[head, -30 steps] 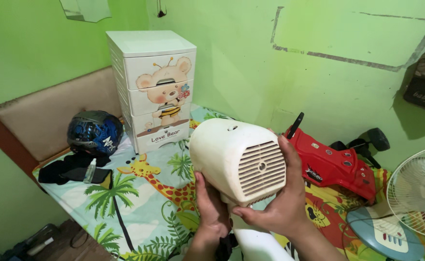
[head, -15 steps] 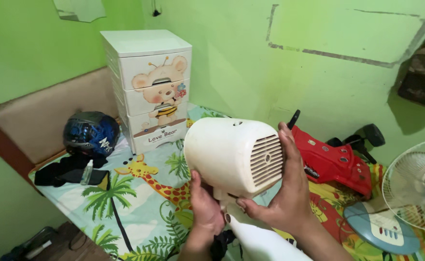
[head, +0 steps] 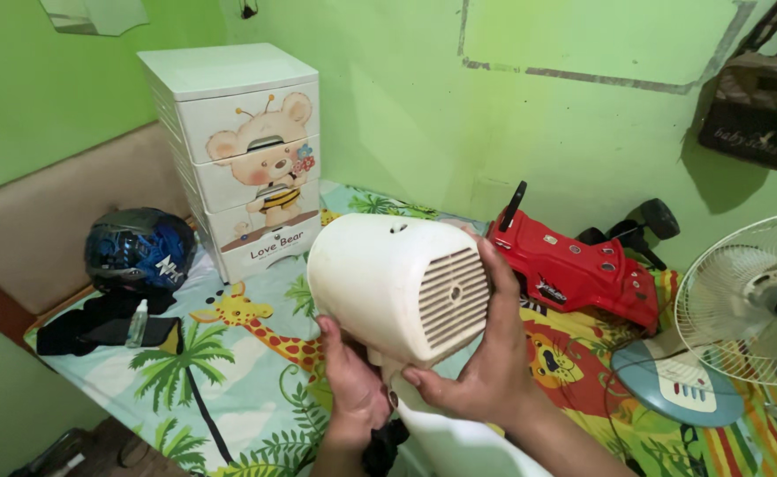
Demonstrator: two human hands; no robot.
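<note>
I hold a cream plastic fan motor housing with a slotted vent grille on its end, raised in front of me on a white stem. My right hand cups its vented end from below and the side. My left hand grips underneath, near where the housing meets the stem. Both hands touch the housing.
A white three-drawer plastic cabinet with a bear picture stands at the back left. A dark blue helmet and black cloth lie left. A red toy ride-on car lies on its side behind; a standing fan is right, all on a colourful animal-print mat.
The housing has turned and dropped slightly toward the left, and my view has shifted a little; both hands keep their grip.
</note>
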